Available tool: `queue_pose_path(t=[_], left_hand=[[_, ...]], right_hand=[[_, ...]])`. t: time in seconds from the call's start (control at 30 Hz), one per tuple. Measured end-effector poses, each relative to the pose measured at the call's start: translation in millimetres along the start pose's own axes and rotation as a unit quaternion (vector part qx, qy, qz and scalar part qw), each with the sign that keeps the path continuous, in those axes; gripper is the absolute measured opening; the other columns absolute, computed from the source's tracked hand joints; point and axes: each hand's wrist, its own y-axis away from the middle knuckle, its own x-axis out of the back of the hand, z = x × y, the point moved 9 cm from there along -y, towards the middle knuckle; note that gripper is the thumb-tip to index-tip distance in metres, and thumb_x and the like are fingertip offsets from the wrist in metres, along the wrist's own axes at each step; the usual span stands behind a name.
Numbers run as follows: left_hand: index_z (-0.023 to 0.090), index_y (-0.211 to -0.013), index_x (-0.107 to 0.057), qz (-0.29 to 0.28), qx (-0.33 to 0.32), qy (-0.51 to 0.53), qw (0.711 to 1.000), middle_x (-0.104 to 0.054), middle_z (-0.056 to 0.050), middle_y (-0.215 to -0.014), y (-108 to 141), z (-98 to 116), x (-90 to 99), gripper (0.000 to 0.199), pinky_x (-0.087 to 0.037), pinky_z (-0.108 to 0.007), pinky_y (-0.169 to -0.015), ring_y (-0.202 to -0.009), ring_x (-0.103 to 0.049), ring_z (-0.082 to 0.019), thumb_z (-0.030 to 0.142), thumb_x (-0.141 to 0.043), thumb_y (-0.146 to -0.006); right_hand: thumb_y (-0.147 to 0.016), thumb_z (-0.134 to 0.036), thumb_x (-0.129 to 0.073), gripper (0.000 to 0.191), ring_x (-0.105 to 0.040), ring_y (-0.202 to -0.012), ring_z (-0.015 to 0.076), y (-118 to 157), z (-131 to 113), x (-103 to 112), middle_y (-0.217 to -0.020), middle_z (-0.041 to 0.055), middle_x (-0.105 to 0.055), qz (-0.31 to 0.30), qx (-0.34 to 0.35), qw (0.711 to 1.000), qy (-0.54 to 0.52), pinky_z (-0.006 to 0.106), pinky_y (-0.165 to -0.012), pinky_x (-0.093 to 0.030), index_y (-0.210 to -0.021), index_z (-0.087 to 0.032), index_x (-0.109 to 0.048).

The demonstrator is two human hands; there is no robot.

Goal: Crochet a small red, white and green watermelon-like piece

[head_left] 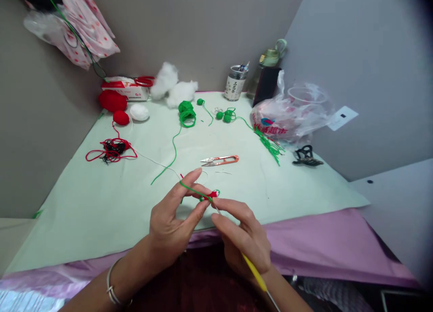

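A small crocheted piece [214,194] in red, green and white is pinched between the thumb and fingers of my left hand [176,217]. Green yarn [191,188] runs from the piece over my raised left index finger. My right hand [245,235] is closed around a crochet hook [253,272] with a yellow handle; its thin metal tip meets the piece. Orange-handled thread snips [220,160] lie just beyond my hands. A white strand leads from near my left hand toward a white yarn ball [139,112].
Red yarn balls [112,101], tangled red and black yarn [115,149], white stuffing [182,93] and a green yarn bundle [187,113] lie at left and back. Small green balls [227,118], a pen cup [235,83], a plastic bag [287,113] and a black clip [307,156] stand rightward.
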Motion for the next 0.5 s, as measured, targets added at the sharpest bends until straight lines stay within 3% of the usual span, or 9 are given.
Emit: queue_pose_path(t=[0.13, 0.2, 0.37, 0.5], left_hand=[[0.039, -0.148, -0.063, 0.012, 0.021, 0.002, 1.000, -0.080, 0.005, -0.104, 0.6, -1.2, 2.8, 0.069, -0.050, -0.027, -0.110, -0.098, -0.075, -0.012, 0.002, -0.076, -0.091], [0.038, -0.144, -0.066, 0.020, 0.066, 0.020, 0.997, -0.079, 0.006, -0.100, 0.1, -6.2, 3.7, 0.064, -0.050, -0.026, -0.110, -0.097, -0.075, -0.012, 0.005, -0.078, -0.090], [0.028, -0.132, -0.073, 0.023, 0.262, 0.140, 0.955, -0.072, 0.005, -0.083, 0.6, -28.4, -2.9, 0.051, -0.060, -0.022, -0.086, -0.082, -0.073, -0.012, 0.017, -0.086, -0.084], [0.024, -0.129, -0.074, -0.014, 0.314, 0.187, 0.931, -0.068, 0.005, -0.079, -2.3, -31.8, -10.7, 0.051, -0.060, -0.021, -0.082, -0.078, -0.071, -0.011, 0.020, -0.087, -0.080]], right_hand=[[-0.099, -0.007, -0.061, 0.037, -0.076, -0.112, 0.0222, -2.4, -4.6, -5.4, -0.116, 0.0127, -0.077, -0.025, 0.013, 0.999, 0.046, 0.033, -0.089, -0.069, -0.133, -0.021, -0.069], [-0.099, -0.006, -0.062, 0.032, -0.077, -0.110, 0.0211, -2.8, -7.0, -8.3, -0.112, 0.0114, -0.078, -0.028, 0.018, 0.996, 0.077, 0.033, -0.092, -0.069, -0.125, -0.022, -0.072], [-0.095, -0.005, -0.066, 0.031, -0.076, -0.108, 0.0216, -0.7, -10.8, -11.0, -0.113, 0.0098, -0.079, -0.030, 0.045, 0.991, 0.122, 0.034, -0.089, -0.070, -0.117, -0.025, -0.075], [-0.101, -0.008, -0.059, 0.027, -0.075, -0.110, 0.0231, -2.2, -4.4, -4.0, -0.117, 0.0148, -0.078, -0.030, 0.027, 0.998, 0.046, 0.036, -0.087, -0.069, -0.121, -0.019, -0.074]])
